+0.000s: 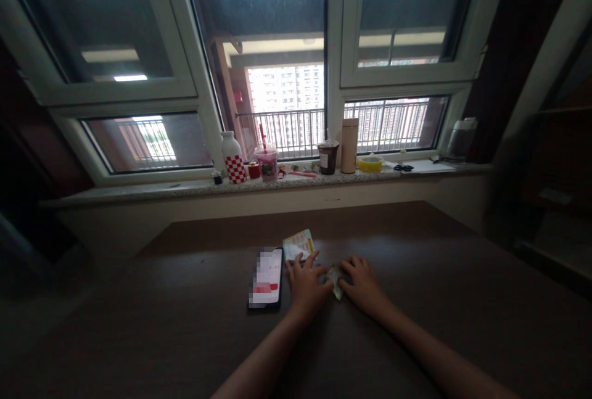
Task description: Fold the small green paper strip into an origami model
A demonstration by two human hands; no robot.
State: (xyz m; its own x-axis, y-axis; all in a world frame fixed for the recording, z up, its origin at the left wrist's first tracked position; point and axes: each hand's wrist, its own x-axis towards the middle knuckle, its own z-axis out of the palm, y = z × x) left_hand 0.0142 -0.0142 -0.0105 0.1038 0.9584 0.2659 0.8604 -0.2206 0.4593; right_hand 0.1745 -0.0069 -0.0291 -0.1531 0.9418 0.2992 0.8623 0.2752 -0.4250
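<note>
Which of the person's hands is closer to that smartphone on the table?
The left hand. It is just to the right of the smartphone; the right hand is farther right, beyond the small packet.

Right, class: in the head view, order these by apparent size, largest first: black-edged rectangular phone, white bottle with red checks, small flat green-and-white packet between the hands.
1. Black-edged phone
2. Red-checked bottle
3. Green-and-white packet, judging by its visible part

Fingers point(318, 271) partly hide the small packet point(333, 275) and card point(298, 243); the phone screen point(269, 272) is pixelated.
</note>
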